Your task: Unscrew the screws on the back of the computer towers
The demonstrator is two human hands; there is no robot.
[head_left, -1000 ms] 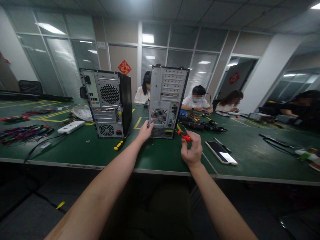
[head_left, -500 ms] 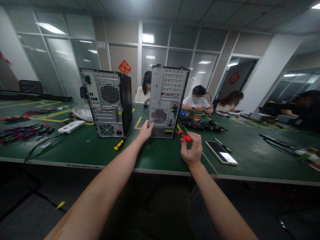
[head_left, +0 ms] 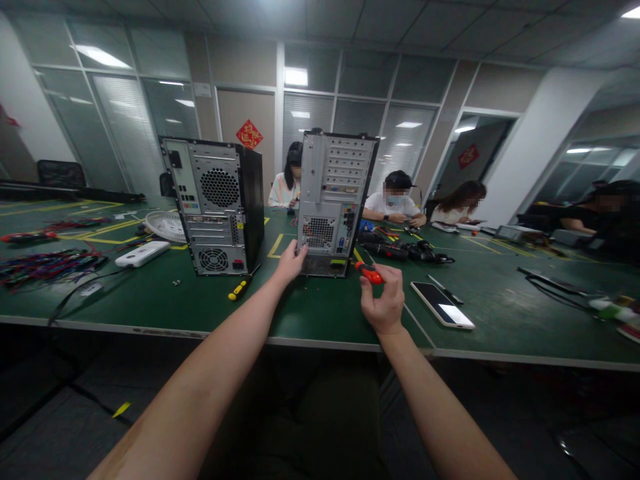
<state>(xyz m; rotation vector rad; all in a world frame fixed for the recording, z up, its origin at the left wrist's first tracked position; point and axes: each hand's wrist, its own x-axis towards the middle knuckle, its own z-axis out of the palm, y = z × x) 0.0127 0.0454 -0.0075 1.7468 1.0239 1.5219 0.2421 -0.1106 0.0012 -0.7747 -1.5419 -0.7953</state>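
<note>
Two upright computer towers stand on the green table, backs toward me. My left hand [head_left: 291,263] grips the lower left edge of the right computer tower [head_left: 315,163], its thumb on the back panel. In my right hand [head_left: 385,300] is a red and black screwdriver [head_left: 369,272], held between thumb and fingers just right of that tower's lower corner. The screwdriver's tip cannot be made out. The left computer tower [head_left: 215,223] is touched by neither hand. A yellow and black screwdriver [head_left: 240,287] lies in front of it.
A phone [head_left: 443,305] lies to the right beside a thin dark tool [head_left: 445,289]. Black tools and cables [head_left: 407,250] lie behind my right hand. At left are a white power strip [head_left: 143,254], bundled wires [head_left: 50,267] and a white basket [head_left: 165,225]. Several people sit beyond the table.
</note>
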